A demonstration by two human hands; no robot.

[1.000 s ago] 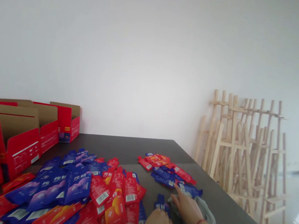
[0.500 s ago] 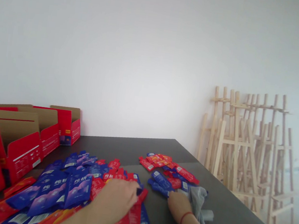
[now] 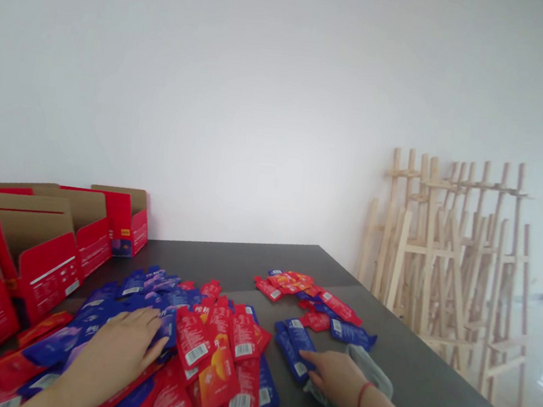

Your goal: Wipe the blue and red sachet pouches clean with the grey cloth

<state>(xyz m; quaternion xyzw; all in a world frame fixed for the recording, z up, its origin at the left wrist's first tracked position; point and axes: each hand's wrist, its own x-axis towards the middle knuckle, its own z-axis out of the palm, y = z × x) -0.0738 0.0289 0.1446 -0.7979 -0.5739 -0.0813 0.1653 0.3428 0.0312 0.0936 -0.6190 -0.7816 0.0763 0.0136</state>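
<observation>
Spreading flat on the heaped red and blue sachets (image 3: 213, 355), the left hand (image 3: 110, 349) grips nothing — the right hand (image 3: 337, 375), fingers (image 3: 308, 354) extended, touches blue sachets (image 3: 292, 346) beside a grey cloth (image 3: 369, 374) on the worktop (image 3: 245, 260).

You are working with one left hand (image 3: 115, 349) and one right hand (image 3: 336, 376) beside two heaps of red and blue pouches, a larger heap (image 3: 198, 353) and a smaller heap (image 3: 304, 293), at least four red cardboard boxes (image 3: 48, 268), one grey cloth (image 3: 369, 374), and several wooden easels (image 3: 444, 251).
</observation>
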